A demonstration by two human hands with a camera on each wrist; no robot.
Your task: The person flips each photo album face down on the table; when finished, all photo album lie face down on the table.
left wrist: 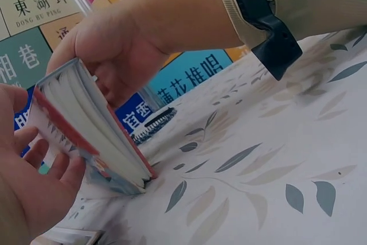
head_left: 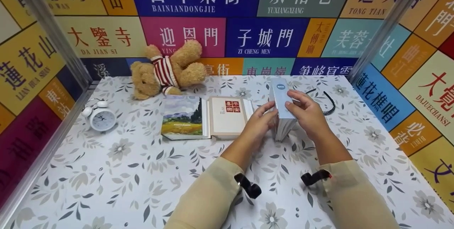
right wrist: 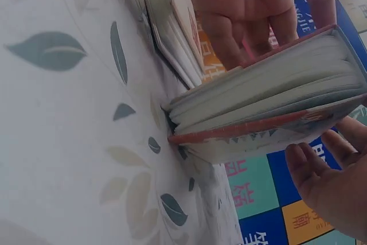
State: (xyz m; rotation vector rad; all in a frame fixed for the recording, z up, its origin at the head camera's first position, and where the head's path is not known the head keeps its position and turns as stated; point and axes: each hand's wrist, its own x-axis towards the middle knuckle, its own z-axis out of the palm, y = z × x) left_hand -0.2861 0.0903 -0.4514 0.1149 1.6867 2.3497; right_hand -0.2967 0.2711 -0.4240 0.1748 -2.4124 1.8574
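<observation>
A thick book (head_left: 283, 104) with a light blue spine stands on edge on the patterned tabletop, spine up, pages facing down. Its covers part slightly towards the bottom; the right wrist view shows the page block of this book (right wrist: 269, 93) between red-edged covers. My left hand (head_left: 258, 122) holds the left cover, thumb near the spine and fingers bent against the side. From the other side my right hand (head_left: 309, 113) grips the book near the top, its thumb and fingers by the spine. Part of the right fingers is hidden behind the book in the left wrist view.
Left of my hands lie a cream book (head_left: 228, 119) with red characters and a book with a landscape cover (head_left: 181, 117). Behind them lies a teddy bear (head_left: 165, 71) in stripes. A white alarm clock (head_left: 102, 118) stands far left; a black ridged band (head_left: 331, 104) lies right.
</observation>
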